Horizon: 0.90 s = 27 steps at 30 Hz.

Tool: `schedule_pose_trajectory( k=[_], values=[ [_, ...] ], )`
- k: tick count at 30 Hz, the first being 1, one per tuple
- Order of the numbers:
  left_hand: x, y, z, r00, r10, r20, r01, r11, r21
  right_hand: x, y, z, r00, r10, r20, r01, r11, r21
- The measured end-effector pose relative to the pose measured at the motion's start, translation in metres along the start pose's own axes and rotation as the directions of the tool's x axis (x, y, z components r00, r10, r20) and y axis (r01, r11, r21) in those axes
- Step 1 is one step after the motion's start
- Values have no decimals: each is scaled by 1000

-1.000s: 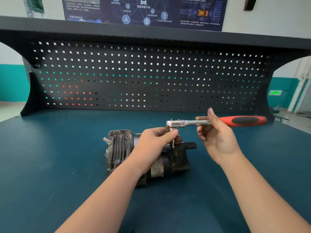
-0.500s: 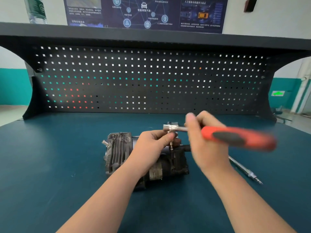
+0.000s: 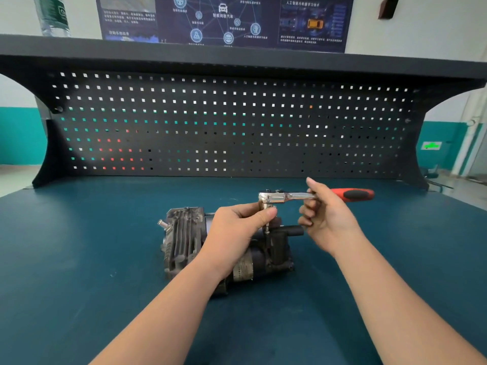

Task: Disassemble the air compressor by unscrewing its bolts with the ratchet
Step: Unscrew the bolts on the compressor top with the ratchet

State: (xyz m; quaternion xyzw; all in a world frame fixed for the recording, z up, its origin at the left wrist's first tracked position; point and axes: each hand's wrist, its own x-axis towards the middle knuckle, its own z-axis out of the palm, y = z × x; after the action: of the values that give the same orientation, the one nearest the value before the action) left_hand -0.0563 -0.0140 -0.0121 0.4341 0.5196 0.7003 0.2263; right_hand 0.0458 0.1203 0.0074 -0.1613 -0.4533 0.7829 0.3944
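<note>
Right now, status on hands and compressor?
Left hand pinches ratchet head. Right hand holds its shaft. Compressor on bench, bit on bolt. Nothing blocking.

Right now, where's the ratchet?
In the head view the ratchet is right of centre, held level above the air compressor: the left hand pinches below its head, the right hand holds its shaft.

Bench: dark teal top (image 3: 79, 259)
Back edge: black pegboard (image 3: 237, 122) under a black shelf (image 3: 237, 52)
Wall: white above a teal band (image 3: 18, 135), dark blue poster (image 3: 224, 19)
</note>
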Motion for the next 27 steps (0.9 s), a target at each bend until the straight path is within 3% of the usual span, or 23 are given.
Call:
schedule_pose_trajectory(
  k=[5, 7, 8, 9, 10, 11, 12, 13, 14, 15, 17, 19, 21, 22, 24, 27],
  values=[
    [4, 2, 0, 996, -54, 69, 48, 995, 92, -3, 6, 9, 987, -103, -127, 117, 987, 111],
    [5, 2, -1, 995, -53, 81, 48, 997, 61, -14, 3, 18, 944, -297, -146, 307, 950, 51],
    [5, 1, -1, 996, -40, 79, 35, 997, 63, -24, 1, 23, 882, -453, -131, 445, 891, -90],
    [5, 1, -1, 997, -25, 72, 19, 997, 73, -35, 0, 28, 771, -634, -59, 593, 749, -295],
    [5, -1, -2, 998, -3, 69, -3, 996, 92, -45, 1, 32, 603, -791, 101, 713, 478, -514],
    [4, 0, -3, 997, 23, 75, -32, 992, 119, -54, 1, 38, 427, -842, 330, 755, 130, -643],
    [3, 0, -4, 995, 47, 87, -60, 988, 145, -61, 3, 40, 270, -791, 549, 759, -177, -627],
    [2, 1, -5, 994, 58, 96, -73, 985, 158, -64, 5, 40, 150, -721, 677, 754, -359, -550],
    [1, 0, -6, 993, 46, 108, -61, 988, 142, -65, 5, 38, 111, -694, 711, 774, -389, -500],
    [1, -1, -6, 993, 29, 115, -42, 993, 114, -64, 4, 34, 155, -724, 672, 803, -304, -513],
    [2, -2, -4, 996, 3, 91, -7, 999, 47, -58, -5, 28, 446, -779, 441, 811, 142, -568],
    [3, -2, -2, 999, -19, 49, 18, 1000, 14, -46, -12, 19, 725, -648, 232, 672, 593, -444],
    [4, -4, -1, 999, -24, 36, 25, 999, -23, -29, -15, 9, 912, -393, 119, 409, 895, -177],
    [4, -4, -1, 999, -19, 34, 20, 999, -29, -21, -14, 4, 967, -242, 76, 248, 966, -74],
    [4, -5, 0, 1000, 0, 18, 0, 1000, -12, -9, -4, -2, 1000, -3, -1, 3, 999, 39],
    [4, -5, 0, 999, 22, 35, -21, 999, -25, 1, 5, 2, 996, 62, -60, -54, 992, 116]
  ],
)
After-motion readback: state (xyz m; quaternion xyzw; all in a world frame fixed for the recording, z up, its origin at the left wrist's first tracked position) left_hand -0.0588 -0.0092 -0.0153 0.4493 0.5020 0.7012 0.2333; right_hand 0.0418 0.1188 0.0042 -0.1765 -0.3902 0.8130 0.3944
